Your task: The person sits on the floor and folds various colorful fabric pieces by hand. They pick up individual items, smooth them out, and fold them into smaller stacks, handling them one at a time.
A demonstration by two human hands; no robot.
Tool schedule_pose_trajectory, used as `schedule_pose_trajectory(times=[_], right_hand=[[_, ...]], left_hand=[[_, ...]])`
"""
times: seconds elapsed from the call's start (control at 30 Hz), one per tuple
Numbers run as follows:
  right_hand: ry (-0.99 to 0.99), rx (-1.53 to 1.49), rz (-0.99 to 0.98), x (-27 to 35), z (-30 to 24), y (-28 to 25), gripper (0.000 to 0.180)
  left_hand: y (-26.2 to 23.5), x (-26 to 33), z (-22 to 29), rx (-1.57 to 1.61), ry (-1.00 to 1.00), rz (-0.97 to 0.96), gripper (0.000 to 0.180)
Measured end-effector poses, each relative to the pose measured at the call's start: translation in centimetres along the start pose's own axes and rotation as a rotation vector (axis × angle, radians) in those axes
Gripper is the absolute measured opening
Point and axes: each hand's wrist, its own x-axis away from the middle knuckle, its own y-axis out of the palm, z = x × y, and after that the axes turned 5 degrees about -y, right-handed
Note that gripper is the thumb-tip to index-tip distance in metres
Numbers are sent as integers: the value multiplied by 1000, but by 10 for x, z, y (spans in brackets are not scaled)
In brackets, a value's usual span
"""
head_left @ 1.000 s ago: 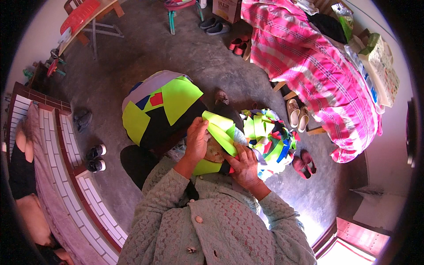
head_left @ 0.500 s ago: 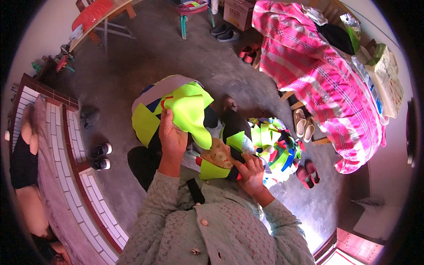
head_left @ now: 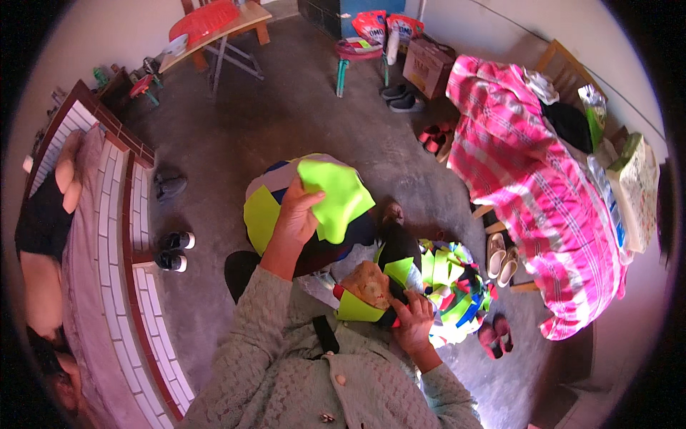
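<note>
My left hand (head_left: 296, 218) is closed on a neon-yellow cloth piece (head_left: 332, 196), pinching its left edge between thumb and fingers. The cloth hangs in front of a large round bundle of yellow, grey and blue cloth (head_left: 261, 214). On my lap lie a stiff-looking brown piece (head_left: 367, 283) and a yellow cloth strip (head_left: 357, 309). My right hand (head_left: 413, 320) rests beside them, its fingers curled over dark and red material; what they grip is hidden. A heap of colourful cloth scraps (head_left: 450, 282) sits just beyond that hand.
A pink plaid cloth (head_left: 514, 179) covers furniture at right, with beige shoes (head_left: 501, 259) and dark red shoes (head_left: 496, 336) nearby. Another person (head_left: 43, 222) lies on a raised brick-sided bed (head_left: 107, 236) at left. A folding table (head_left: 214, 36) and a small stool (head_left: 359, 50) stand farther off.
My left hand has moved the yellow cloth up and away from me, and turned it. My right hand stays at my lap. The whole view has tilted, so more of the far room shows.
</note>
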Motion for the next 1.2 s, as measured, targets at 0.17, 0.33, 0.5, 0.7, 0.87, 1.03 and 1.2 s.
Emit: schedule_pose_trajectory(times=[0.17,0.33,0.5,0.7,0.87,1.03,1.2], right_hand=[[5,23,12,1,0,-1,51],[21,25,-15,1,1,1,50],[13,14,-22,-4,-4,-4,51],[15,21,-15,-6,-5,-5,52],[6,48,-14,-4,-5,-4,51],[4,16,19,-3,-2,1,50],[9,13,-1,-2,-2,2,50]], left_hand=[[40,-37,43,-209,-98,-181,57],[-9,-66,43,-802,-238,-102,57],[-116,-63,2,-944,-273,141,54],[-121,-42,-8,-1048,-230,221,58],[-103,-22,-18,-1555,-77,264,63],[-88,-11,-19,-1619,-73,325,62],[-96,-16,-13,-1439,43,329,61]])
